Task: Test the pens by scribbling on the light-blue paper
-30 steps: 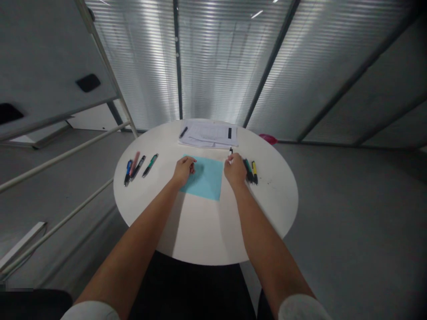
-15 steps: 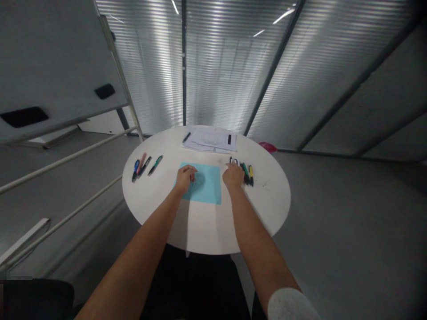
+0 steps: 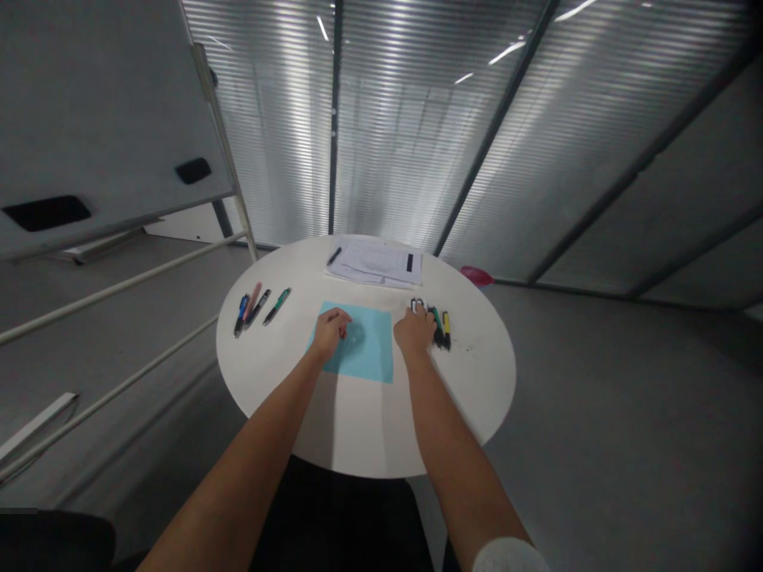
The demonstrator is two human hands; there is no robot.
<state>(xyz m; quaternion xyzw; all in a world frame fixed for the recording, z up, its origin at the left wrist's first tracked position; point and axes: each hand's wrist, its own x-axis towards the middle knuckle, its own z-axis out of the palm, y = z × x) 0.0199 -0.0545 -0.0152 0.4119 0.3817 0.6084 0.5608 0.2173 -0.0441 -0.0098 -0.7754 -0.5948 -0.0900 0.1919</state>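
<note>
My left hand (image 3: 331, 332): loosely curled over blue paper (image 3: 370, 349), can't tell if holding anything | my right hand (image 3: 416, 329): fingers bent over pens (image 3: 437, 322) toward right edge of table (image 3: 486, 381), hold hidden | blue paper: between left and right edges

The right hand (image 3: 415, 329) hides most of the white pens (image 3: 413, 305).

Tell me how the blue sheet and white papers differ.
The blue sheet lies nearer the person; the white papers lie toward the far edge. The blue sheet is coloured; the white papers bear a black rectangle. The left hand is over the blue sheet; a dark pen lies at the white papers' left end. Both rest on the table.
</note>
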